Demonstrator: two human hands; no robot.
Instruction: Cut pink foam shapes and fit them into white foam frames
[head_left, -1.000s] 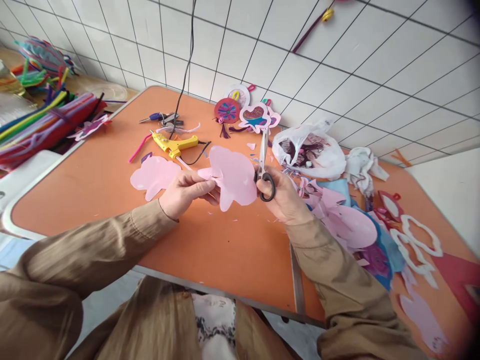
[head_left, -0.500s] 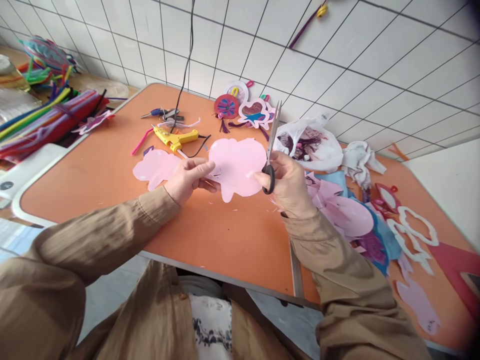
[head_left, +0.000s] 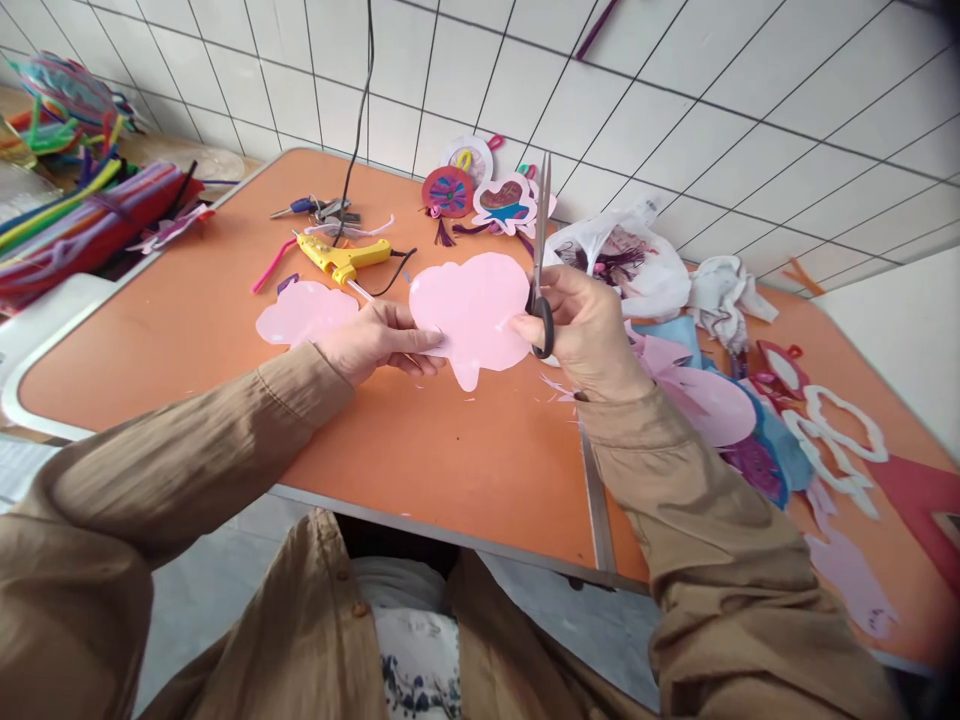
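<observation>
A pink paper cutout (head_left: pixel 472 310) with a wavy, cloud-like edge is held up over the table between both hands. My left hand (head_left: pixel 379 342) pinches its lower left edge, thumb on top. My right hand (head_left: pixel 589 325) grips a pair of scissors (head_left: pixel 541 270), blades pointing up and looking closed, while its thumb touches the cutout's right edge. A second pink cutout (head_left: pixel 304 315) lies on the table, partly hidden behind my left hand. Just behind it rests a yellow glue gun (head_left: pixel 341 258).
The orange table (head_left: pixel 450 470) holds decorated paper ornaments (head_left: pixel 450 190) by the tiled wall. To the right are a white plastic bag (head_left: pixel 637 265), pink paper scraps (head_left: pixel 720 405) and white cut outlines (head_left: pixel 832 450). A screwdriver-like tool (head_left: pixel 300 206) and pipe cleaners (head_left: pixel 112 215) are at left.
The view has shifted slightly. Both hands still hold the cutout, which has turned a little in the left hand's grip; the scissors stand more upright.
</observation>
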